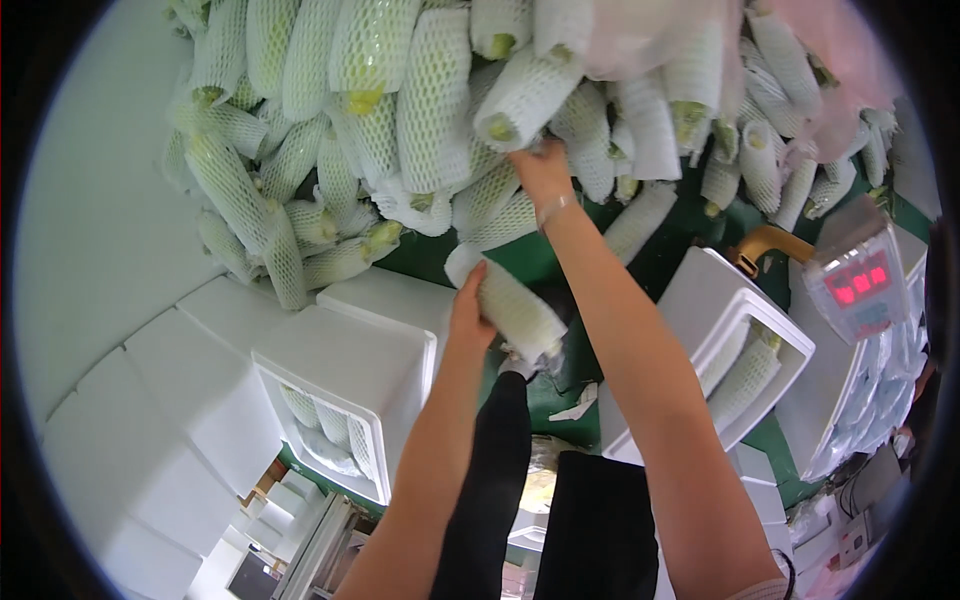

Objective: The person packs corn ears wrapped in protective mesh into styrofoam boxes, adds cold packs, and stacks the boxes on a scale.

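Note:
My left hand [472, 307] grips a long piece of pale green produce in a white foam net sleeve [519, 306], held at a tilt above the green floor. The produce looks like an ear of corn. My right hand [546, 176] reaches up to the near edge of a large pile of sleeved produce [435, 97]. Its fingers are at the underside of one sleeved piece [529, 97], whose cut end faces me. Those fingertips are hidden, so a firm hold cannot be made out.
Left stands a white foam box [345, 345] with sleeved pieces inside. Another open foam box [727, 352] is at right, beside a scale display [859, 281] with red digits. Further right, a foam box holds clear plastic packs [870, 397]. Pink plastic film [832, 67] covers part of the pile.

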The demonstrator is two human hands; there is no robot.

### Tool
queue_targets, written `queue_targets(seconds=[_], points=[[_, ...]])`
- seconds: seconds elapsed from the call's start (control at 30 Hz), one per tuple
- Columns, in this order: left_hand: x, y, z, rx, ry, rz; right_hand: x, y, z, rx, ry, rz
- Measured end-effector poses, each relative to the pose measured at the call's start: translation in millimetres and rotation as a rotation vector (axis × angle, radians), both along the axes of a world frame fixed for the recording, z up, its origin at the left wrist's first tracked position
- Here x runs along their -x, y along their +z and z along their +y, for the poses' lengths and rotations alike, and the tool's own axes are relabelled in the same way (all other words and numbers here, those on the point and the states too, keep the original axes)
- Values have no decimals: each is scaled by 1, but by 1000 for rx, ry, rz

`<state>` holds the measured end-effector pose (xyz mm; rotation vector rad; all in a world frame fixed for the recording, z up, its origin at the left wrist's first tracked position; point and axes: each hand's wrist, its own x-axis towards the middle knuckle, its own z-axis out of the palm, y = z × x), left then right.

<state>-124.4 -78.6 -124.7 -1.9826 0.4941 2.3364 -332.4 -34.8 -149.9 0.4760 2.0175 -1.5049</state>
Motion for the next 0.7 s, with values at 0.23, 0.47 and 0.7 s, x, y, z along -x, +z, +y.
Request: queue_targets(seconds=[0.23, 0.47, 0.7], points=[[-3, -53, 2, 19, 390, -65, -2, -42, -53, -170, -27, 372], [-62, -12, -6, 18, -340, -158, -35, -6, -59, 235, -321, 237], [-63, 29, 17, 91, -414, -2, -21, -1, -30, 310, -289, -6]])
